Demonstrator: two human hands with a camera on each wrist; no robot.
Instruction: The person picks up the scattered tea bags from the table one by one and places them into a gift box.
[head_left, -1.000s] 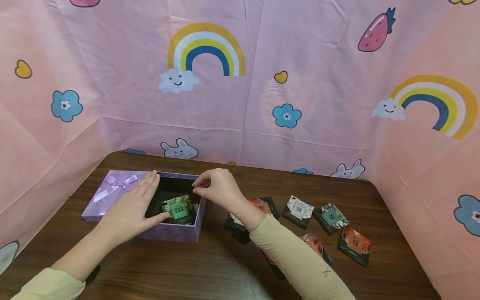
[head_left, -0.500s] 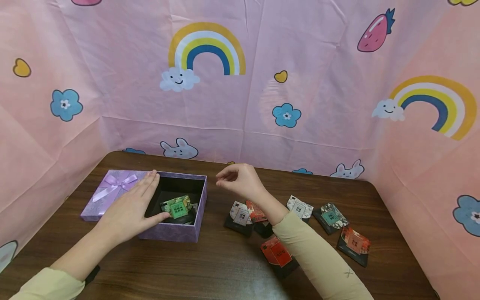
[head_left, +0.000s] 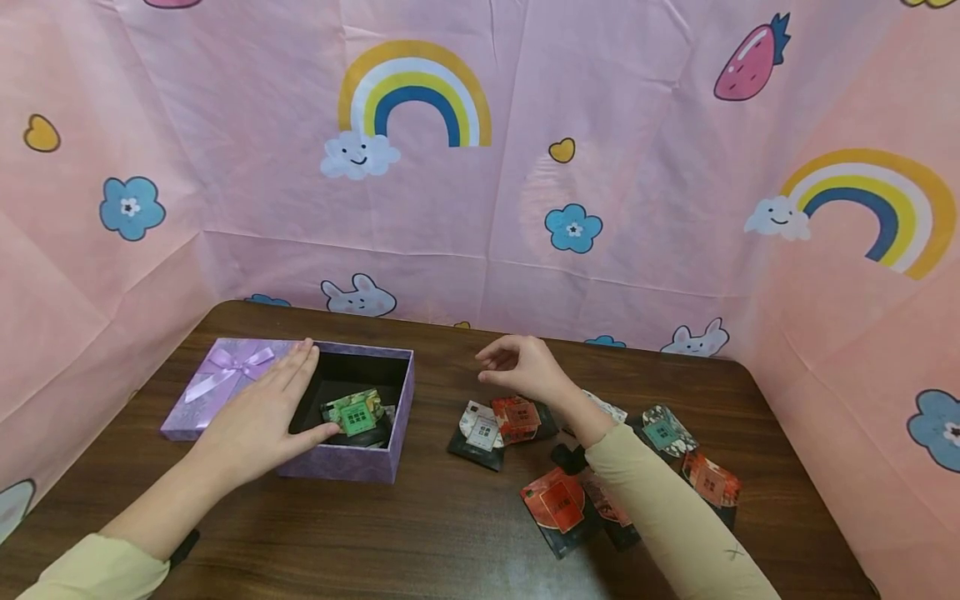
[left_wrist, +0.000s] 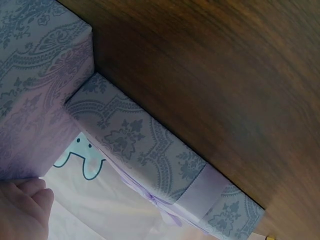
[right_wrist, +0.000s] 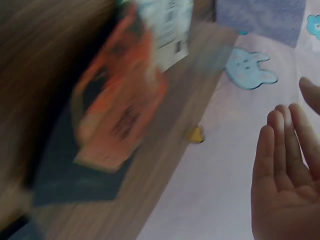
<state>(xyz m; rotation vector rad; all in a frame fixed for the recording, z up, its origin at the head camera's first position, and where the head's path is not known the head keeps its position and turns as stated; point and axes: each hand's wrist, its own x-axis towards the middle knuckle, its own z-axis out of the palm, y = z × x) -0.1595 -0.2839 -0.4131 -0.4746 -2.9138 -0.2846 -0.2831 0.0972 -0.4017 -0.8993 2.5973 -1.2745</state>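
My left hand [head_left: 258,425] rests along the left side of an open purple patterned box [head_left: 341,465], fingers straight, thumb over the front rim. A green-labelled black sachet [head_left: 358,419] lies inside, on top of at least one other. My right hand [head_left: 531,371] is in the air right of the box, fingers loosely bent and holding nothing. Just below it lie a white-labelled sachet [head_left: 482,429] and an orange-red one [head_left: 519,418], side by side on the table. In the right wrist view an orange sachet [right_wrist: 120,120] appears blurred, apart from the palm.
The purple lid [head_left: 213,385] with its ribbon bow lies left of the box. A red sachet [head_left: 558,504], a teal-labelled one [head_left: 666,432] and an orange one [head_left: 712,479] are spread to the right. My right sleeve [head_left: 648,500] partly covers others. A patterned cloth [head_left: 480,192] hangs behind the table.
My right hand has moved away from the box's right rim, rightward to above the sachets. My left hand has stayed on the box.
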